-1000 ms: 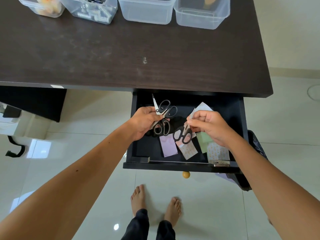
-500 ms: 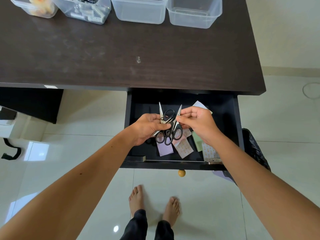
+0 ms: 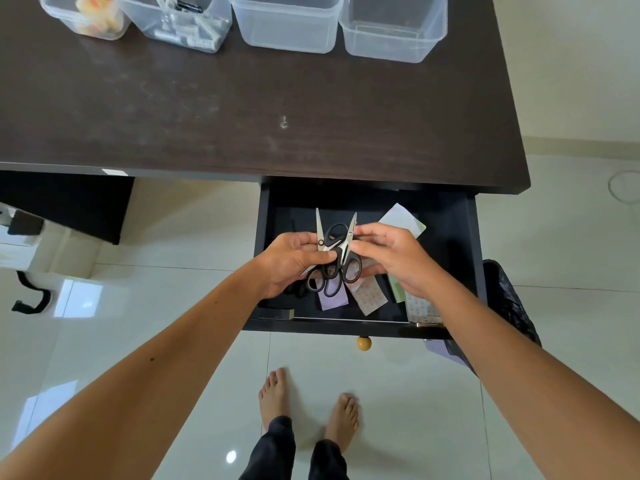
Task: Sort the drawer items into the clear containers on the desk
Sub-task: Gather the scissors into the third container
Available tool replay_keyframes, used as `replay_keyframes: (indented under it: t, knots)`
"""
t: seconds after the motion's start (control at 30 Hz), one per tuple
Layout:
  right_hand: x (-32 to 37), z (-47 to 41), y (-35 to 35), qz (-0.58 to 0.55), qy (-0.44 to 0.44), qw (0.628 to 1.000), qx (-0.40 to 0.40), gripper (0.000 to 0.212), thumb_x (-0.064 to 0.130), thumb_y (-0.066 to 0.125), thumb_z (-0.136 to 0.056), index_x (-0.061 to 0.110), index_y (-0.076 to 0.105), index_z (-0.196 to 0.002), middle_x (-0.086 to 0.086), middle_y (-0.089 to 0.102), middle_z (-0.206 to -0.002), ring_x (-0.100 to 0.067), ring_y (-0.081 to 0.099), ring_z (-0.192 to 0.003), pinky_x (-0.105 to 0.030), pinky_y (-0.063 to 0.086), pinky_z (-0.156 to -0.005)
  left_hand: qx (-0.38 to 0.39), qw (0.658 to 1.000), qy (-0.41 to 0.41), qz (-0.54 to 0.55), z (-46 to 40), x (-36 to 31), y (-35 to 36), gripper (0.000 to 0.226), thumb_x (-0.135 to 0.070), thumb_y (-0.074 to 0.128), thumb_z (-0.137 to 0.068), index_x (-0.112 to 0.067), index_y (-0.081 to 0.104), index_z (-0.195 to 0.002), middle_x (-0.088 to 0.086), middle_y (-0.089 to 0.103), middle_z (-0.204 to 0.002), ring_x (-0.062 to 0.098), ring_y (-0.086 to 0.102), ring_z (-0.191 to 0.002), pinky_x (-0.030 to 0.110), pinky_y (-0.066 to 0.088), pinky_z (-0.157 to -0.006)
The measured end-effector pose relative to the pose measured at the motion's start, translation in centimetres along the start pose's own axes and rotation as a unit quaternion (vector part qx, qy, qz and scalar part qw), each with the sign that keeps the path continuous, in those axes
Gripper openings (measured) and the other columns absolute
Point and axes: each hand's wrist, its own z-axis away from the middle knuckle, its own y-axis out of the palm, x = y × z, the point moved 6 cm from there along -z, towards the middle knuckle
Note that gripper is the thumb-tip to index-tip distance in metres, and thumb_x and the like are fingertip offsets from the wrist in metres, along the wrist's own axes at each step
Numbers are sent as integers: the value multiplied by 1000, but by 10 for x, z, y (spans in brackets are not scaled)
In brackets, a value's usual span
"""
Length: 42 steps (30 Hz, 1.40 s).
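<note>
Scissors (image 3: 334, 252), several black-handled pairs bunched together, sit above the open drawer (image 3: 446, 216), gripped by the left hand (image 3: 289, 259), whose fingers (image 3: 320, 258) curl round the blades near the pivots; the right hand (image 3: 393, 258) pinches the rightmost pair against the bunch. Beneath them, patterned paper slips (image 3: 369, 297) remain in the drawer, so sorting looks partly done. Farther off on the counter (image 3: 242, 109), two clear containers (image 3: 185, 22) already hold items, while two others (image 3: 393, 29) look empty.
</note>
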Motion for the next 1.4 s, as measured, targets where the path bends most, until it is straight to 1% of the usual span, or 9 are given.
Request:
replay_keyframes:
  t: [0.13, 0.27, 0.5, 0.7, 0.9, 1.1, 1.23, 1.33, 1.4]
  knots:
    - [20, 13, 13, -11, -2, 1000, 28, 32, 12, 76, -96, 14, 68, -127, -9, 80, -114, -26, 79, -100, -45, 66, -77, 0, 1000, 12, 1, 20, -11, -6, 31, -4, 73, -92, -2, 68, -122, 18, 78, -112, 40, 71, -113, 51, 54, -105]
    - [52, 16, 26, -26, -16, 999, 37, 25, 6, 75, -96, 13, 70, -119, -13, 80, -106, -29, 80, -90, -38, 65, -71, 3, 999, 35, 4, 44, -33, -19, 31, -6, 74, -92, -3, 69, -122, 19, 77, -114, 40, 72, -111, 51, 54, -104]
    - [123, -15, 64, -44, -53, 996, 60, 21, 5, 71, -99, 10, 72, -119, -15, 80, -104, -26, 77, -86, -41, 64, -69, -26, 995, 90, 27, 58, -93, -69, 32, -5, 73, -91, -2, 72, -123, 23, 73, -122, 31, 72, -105, 38, 59, -96]
    - [192, -63, 89, -58, -75, 994, 48, 22, 9, 70, -100, 9, 70, -122, -11, 80, -101, -27, 78, -83, -41, 64, -67, -49, 990, 123, 39, 47, -162, -124, 33, -11, 75, -91, -9, 75, -124, 20, 74, -122, 39, 69, -118, 47, 54, -105]
    - [253, -109, 91, -95, -90, 991, 12, 22, 8, 70, -99, 6, 71, -121, -12, 80, -98, -28, 77, -79, -44, 65, -68, -81, 985, 137, 68, 23, -233, -157, 30, -6, 77, -88, -8, 74, -118, 13, 79, -108, 21, 75, -91, 31, 60, -82]
    - [307, -150, 58, -134, -107, 984, -53, 23, 7, 70, -99, 9, 70, -122, -10, 81, -96, -24, 77, -78, -45, 65, -72, -91, 982, 148, 69, -23, -317, -157, 37, -6, 81, -85, -2, 71, -121, 15, 79, -107, 18, 75, -85, 29, 59, -73]
    - [330, -177, 32, -130, -117, 980, -95, 24, 8, 71, -99, 7, 71, -123, -11, 81, -100, -25, 79, -82, -41, 65, -74, -84, 983, 160, 24, -56, -366, -149, 21, -4, 78, -88, -3, 75, -109, 9, 79, -89, 15, 75, -73, 24, 58, -62]
    - [336, -195, 18, -127, -110, 978, -120, 23, 7, 71, -98, 5, 73, -121, -14, 81, -105, -28, 80, -85, -41, 65, -78, -75, 981, 170, -49, -81, -389, -146, 16, -5, 75, -92, -5, 77, -107, 11, 79, -92, 17, 74, -74, 23, 56, -60]
    - [336, -205, 12, -125, -103, 978, -133, 23, 4, 71, -98, 3, 72, -121, -17, 80, -107, -30, 80, -88, -44, 66, -83, -73, 977, 172, -107, -97, -398, -146, 19, -7, 73, -93, -6, 77, -112, 13, 79, -97, 18, 72, -80, 27, 58, -67]
